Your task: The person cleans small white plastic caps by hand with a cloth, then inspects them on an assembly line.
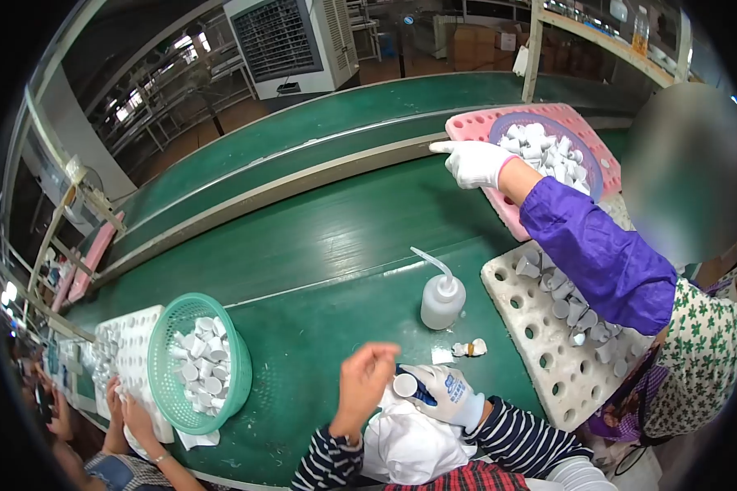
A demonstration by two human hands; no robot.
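Note:
My right hand, in a white glove with blue on its palm side, holds a small white cup-shaped piece, its round end facing up. My bare left hand hovers just to the left of that piece, apart from it. Its fingers are drawn together; whatever they may pinch is hidden. Below both hands a white cloth is bunched up in my lap. Beyond my right hand lie a small white pad and a white bundle with a brown band. A squeeze bottle with a bent spout stands behind them.
Left of me, a green basket holds many white cups. On the right, a white foam board carries grey-white cups. A co-worker's gloved hand points left over a pink board bearing a purple basket. Another person's hands are at far left.

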